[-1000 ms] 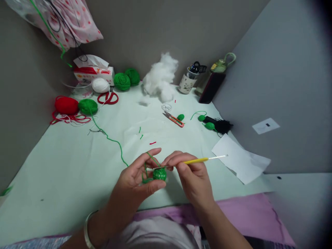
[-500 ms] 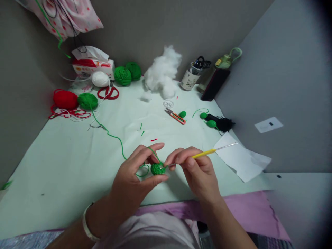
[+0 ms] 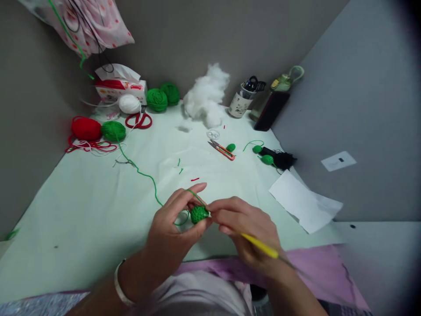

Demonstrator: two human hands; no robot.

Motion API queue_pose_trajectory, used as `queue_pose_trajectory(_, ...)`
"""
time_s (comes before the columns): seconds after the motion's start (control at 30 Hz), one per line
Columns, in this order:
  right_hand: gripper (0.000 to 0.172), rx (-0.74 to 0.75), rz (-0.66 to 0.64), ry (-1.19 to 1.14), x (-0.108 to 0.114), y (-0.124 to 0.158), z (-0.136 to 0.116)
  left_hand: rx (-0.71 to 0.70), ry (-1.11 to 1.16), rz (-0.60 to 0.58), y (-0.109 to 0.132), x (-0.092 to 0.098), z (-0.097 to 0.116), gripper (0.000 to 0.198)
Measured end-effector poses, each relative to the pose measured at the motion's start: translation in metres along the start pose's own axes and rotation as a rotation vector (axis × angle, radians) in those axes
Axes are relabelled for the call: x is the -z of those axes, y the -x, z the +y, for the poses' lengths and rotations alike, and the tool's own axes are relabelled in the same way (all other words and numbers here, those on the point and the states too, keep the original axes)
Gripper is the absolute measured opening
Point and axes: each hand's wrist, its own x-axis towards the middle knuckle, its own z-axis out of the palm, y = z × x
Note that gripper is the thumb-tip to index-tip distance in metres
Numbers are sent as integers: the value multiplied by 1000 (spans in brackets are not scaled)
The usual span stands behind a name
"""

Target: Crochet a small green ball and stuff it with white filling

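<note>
A small green crocheted piece is pinched between the thumb and fingers of my left hand. Green yarn passes over my left index finger and trails back to a green ball at the left. My right hand holds a crochet hook by its yellow handle, which lies under the palm and slants down to the right. The right fingertips touch the right edge of the green piece. They hide the hook's working tip.
Orange thread snips lie ahead of my hands, beside a small green piece. White stuffing, a pen cup and a bottle stand at the back. Red scissors are at left, white paper at right.
My right hand has turned, and the hook's yellow handle has swung from pointing up and right to down and right. The right fingers now reach the green piece's edge.
</note>
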Motion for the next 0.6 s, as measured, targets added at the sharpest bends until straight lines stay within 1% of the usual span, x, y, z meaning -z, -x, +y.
queue_pose_trajectory(0.07,17,55,15,180,-4,0,-2,11,6,26,6,-1,-4,42)
queue_pose_trajectory(0.1,18,72,25,232,-6,0,-3,11,19,35,10,-2,-5,43)
queue_pose_trajectory(0.17,22,75,32,255,-10,0,-5,41,74,38,18,-3,-7,42)
queue_pose_trajectory(0.23,27,-10,42,201,-14,3,-6,154,202,36,23,-4,-6,44)
queue_pose_trajectory(0.3,30,-136,88,110,-19,7,-7,299,409,13,21,-4,-4,50)
queue_pose_trajectory(0.37,32,-226,160,20,-23,13,-6,410,648,-65,14,-3,-2,58)
queue_pose_trajectory(0.43,33,-216,205,-39,-25,18,-5,479,846,-194,7,-1,-1,61)
queue_pose_trajectory(0.5,35,-160,238,-57,-25,22,-4,529,968,-315,2,2,-1,60)
queue_pose_trajectory(0.53,36,-134,248,-70,-24,23,-4,543,1010,-358,0,3,-1,59)
queue_pose_trajectory(0.57,37,-131,252,-102,-23,24,-3,551,1044,-389,0,4,-1,58)
queue_pose_trajectory(0.6,37,-181,247,-163,-22,25,-3,551,1073,-409,-1,5,-1,58)
